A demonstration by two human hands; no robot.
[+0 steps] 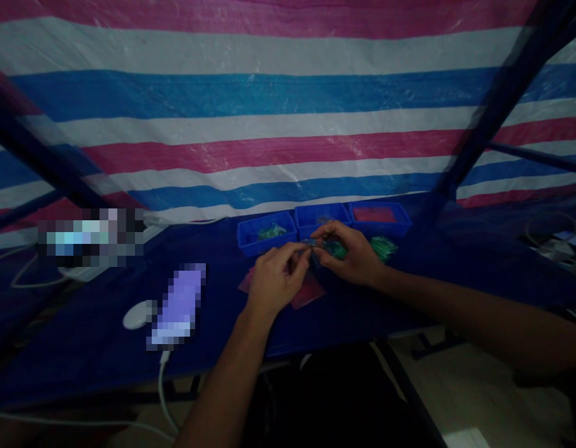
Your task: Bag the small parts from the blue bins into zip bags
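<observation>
My left hand (279, 274) and my right hand (348, 252) meet above the blue table, each closed in a pinch. Between their fingertips is a small, shiny, clear-looking item (311, 243), too dark and small to name. Under my left hand lie flat pink-red plastic bags (309, 294). Green plastic packets (384, 247) lie beside my right hand, partly covered by it. Just behind the hands stand a left blue bin (244, 239) with greenish packets, a middle blue bin (311, 214) with small contents I cannot make out, and a right blue bin (404, 219) holding something red.
On the left of the table (222, 330) lie a blurred-out phone-like object (180, 308) with a white cable (161, 379) and a white round object (137, 315). A power strip (89, 270) sits farther back. Dark frame bars (484, 124) and a striped sheet (278, 93) rise behind.
</observation>
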